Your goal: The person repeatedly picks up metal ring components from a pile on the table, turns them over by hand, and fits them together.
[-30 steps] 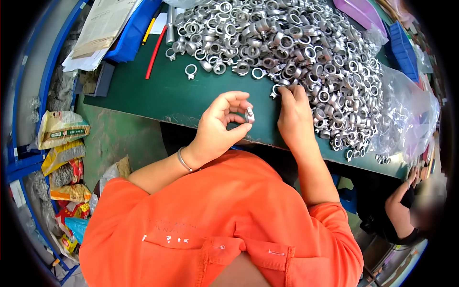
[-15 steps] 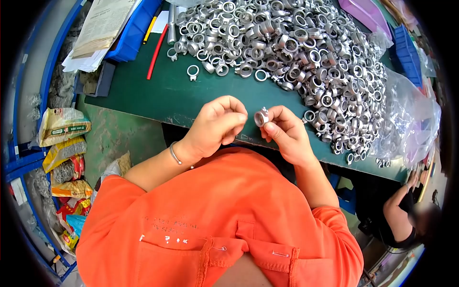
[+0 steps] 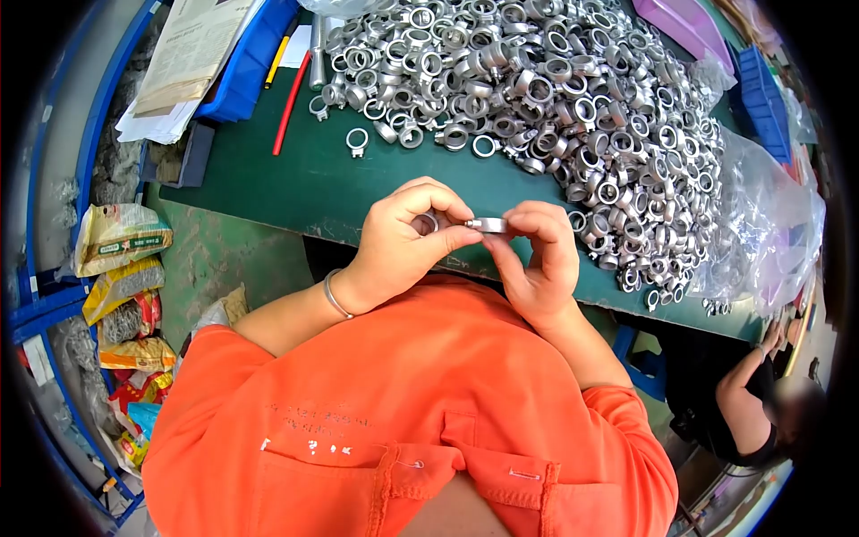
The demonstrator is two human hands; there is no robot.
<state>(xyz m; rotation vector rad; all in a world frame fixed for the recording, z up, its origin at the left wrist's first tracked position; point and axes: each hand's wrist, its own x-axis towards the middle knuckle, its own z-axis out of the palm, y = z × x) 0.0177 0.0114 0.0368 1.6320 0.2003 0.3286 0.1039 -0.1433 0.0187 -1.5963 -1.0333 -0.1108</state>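
Between my two hands is a silver metal ring clamp (image 3: pixel 489 225), seen edge-on, its small lug pointing left. My right hand (image 3: pixel 544 259) is closed, with thumb and fingertips pinching the clamp's right side. My left hand (image 3: pixel 403 234) pinches the lug end between thumb and forefinger. A second metal ring (image 3: pixel 429 220) shows in the curl of my left fingers, partly hidden by them. Beyond my hands a large pile of similar ring clamps (image 3: pixel 537 89) covers the green table (image 3: pixel 259 192). One loose clamp (image 3: pixel 357 140) lies apart at the pile's near left.
A red stick (image 3: pixel 292 103), a yellow pen (image 3: pixel 276 61) and a metal rod (image 3: pixel 318 54) lie left of the pile. A blue bin (image 3: pixel 246 76) with papers stands at far left. Plastic bags (image 3: pixel 761 215) lie at right. Another person's arm (image 3: pixel 743 371) is at lower right.
My left hand has come right and closed on the lug of the clamp. The clamp has turned from face-on to edge-on in my right fingers.
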